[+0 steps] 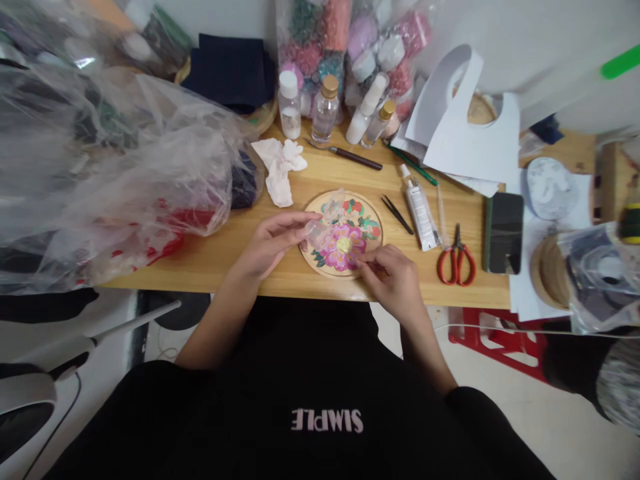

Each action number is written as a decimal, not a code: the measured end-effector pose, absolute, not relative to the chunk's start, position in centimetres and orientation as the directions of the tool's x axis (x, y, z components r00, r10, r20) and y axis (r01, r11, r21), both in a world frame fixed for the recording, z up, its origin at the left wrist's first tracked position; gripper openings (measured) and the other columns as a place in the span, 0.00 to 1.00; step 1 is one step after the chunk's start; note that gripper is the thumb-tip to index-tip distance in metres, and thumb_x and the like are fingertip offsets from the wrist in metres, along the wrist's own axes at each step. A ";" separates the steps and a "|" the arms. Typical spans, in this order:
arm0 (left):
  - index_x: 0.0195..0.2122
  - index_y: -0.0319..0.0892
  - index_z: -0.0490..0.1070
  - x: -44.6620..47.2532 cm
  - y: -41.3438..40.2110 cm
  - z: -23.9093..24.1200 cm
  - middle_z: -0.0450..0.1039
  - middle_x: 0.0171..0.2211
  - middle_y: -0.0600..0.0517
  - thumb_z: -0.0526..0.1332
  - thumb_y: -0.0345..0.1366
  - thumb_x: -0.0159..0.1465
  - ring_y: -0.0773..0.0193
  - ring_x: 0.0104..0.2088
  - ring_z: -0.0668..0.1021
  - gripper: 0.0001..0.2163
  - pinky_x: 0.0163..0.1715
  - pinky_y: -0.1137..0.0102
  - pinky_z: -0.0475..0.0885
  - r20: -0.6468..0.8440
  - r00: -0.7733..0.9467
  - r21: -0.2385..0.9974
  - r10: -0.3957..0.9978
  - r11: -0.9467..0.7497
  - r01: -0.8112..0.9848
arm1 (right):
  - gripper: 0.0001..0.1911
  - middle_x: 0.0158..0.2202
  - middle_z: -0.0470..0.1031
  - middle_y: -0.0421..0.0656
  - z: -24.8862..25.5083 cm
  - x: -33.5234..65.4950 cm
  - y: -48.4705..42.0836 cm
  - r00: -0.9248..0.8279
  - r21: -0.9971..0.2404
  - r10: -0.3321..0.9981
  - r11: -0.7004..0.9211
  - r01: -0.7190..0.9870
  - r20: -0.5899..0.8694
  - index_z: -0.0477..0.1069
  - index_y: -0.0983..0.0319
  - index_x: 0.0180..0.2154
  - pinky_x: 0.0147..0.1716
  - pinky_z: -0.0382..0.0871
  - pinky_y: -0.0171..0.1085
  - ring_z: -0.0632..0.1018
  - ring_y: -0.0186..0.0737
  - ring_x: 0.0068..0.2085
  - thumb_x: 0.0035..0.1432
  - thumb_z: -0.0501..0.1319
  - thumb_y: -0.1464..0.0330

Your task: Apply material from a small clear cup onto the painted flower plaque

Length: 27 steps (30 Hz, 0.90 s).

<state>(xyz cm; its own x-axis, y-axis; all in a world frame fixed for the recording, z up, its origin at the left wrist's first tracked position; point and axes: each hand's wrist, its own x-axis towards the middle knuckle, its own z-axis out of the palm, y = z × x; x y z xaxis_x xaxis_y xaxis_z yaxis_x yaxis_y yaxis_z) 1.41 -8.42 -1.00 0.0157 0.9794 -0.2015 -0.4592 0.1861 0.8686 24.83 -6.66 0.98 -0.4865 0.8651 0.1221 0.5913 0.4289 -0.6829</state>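
A round wooden board with a colourful flower picture lies near the table's front edge. Its large pink flower has a yellow centre, with green leaves and red shapes above. Over the board's left side, my left hand pinches a small clear plastic bag between thumb and fingers. My right hand is closed in a pinch at the flower's lower right petals; whatever is between its fingertips is too small to make out. Black tweezers lie just right of the board.
Right of the board are a white tube, red-handled pliers and a phone. Behind stand several small bottles, a dark-handled knife and crumpled tissue. Large plastic bags cover the left side.
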 end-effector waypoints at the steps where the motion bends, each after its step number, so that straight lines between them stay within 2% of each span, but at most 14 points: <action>1: 0.37 0.46 0.81 1.4 -8.4 -0.9 0.81 0.40 0.50 0.73 0.39 0.52 0.66 0.32 0.78 0.11 0.30 0.71 0.71 -0.208 0.013 0.868 0.978 0.191 -0.458 | 0.07 0.24 0.75 0.41 1.0 24.8 -6.7 -0.485 -0.684 0.867 0.425 0.593 0.118 0.74 0.59 0.29 0.28 0.66 0.37 0.73 0.39 0.29 0.60 0.61 0.68; 7: 0.36 0.46 0.82 1.6 -8.4 -0.6 0.81 0.38 0.50 0.73 0.40 0.51 0.66 0.31 0.78 0.11 0.29 0.71 0.71 -0.224 0.005 0.867 0.975 0.202 -0.456 | 0.07 0.24 0.74 0.41 1.2 24.9 -6.5 -0.472 -0.689 0.877 0.396 0.607 0.089 0.74 0.59 0.28 0.28 0.66 0.38 0.73 0.39 0.28 0.60 0.61 0.67; 14: 0.37 0.45 0.82 1.5 -8.4 -1.0 0.81 0.36 0.50 0.73 0.40 0.52 0.68 0.29 0.77 0.12 0.29 0.72 0.71 -0.214 0.005 0.865 0.977 0.192 -0.464 | 0.07 0.22 0.69 0.38 2.8 24.5 -6.1 -0.373 -0.720 0.903 0.403 0.565 0.214 0.72 0.59 0.29 0.27 0.63 0.37 0.69 0.36 0.25 0.60 0.61 0.70; 19: 0.36 0.46 0.82 1.6 -8.3 -0.8 0.82 0.37 0.50 0.74 0.40 0.50 0.68 0.29 0.77 0.12 0.29 0.73 0.72 -0.216 -0.004 0.864 0.976 0.189 -0.466 | 0.07 0.22 0.71 0.39 4.0 22.2 -5.6 -0.491 -0.724 0.819 0.528 0.444 0.296 0.72 0.58 0.31 0.29 0.65 0.38 0.71 0.37 0.27 0.61 0.59 0.71; 23: 0.34 0.46 0.83 1.8 -8.2 -0.3 0.82 0.38 0.49 0.75 0.40 0.48 0.66 0.32 0.79 0.12 0.28 0.74 0.72 -0.248 -0.019 0.858 0.969 0.210 -0.469 | 0.09 0.27 0.76 0.42 3.5 20.8 -4.9 -0.542 -0.654 0.781 0.589 0.475 0.310 0.72 0.58 0.30 0.32 0.67 0.40 0.74 0.40 0.30 0.62 0.57 0.70; 27: 0.33 0.47 0.83 1.9 -8.2 -0.1 0.83 0.38 0.50 0.75 0.39 0.47 0.67 0.31 0.78 0.12 0.28 0.74 0.72 -0.254 -0.032 0.855 0.967 0.209 -0.475 | 0.09 0.28 0.77 0.44 3.0 20.8 -4.6 -0.576 -0.594 0.762 0.619 0.514 0.295 0.73 0.59 0.30 0.33 0.67 0.40 0.75 0.43 0.33 0.62 0.57 0.70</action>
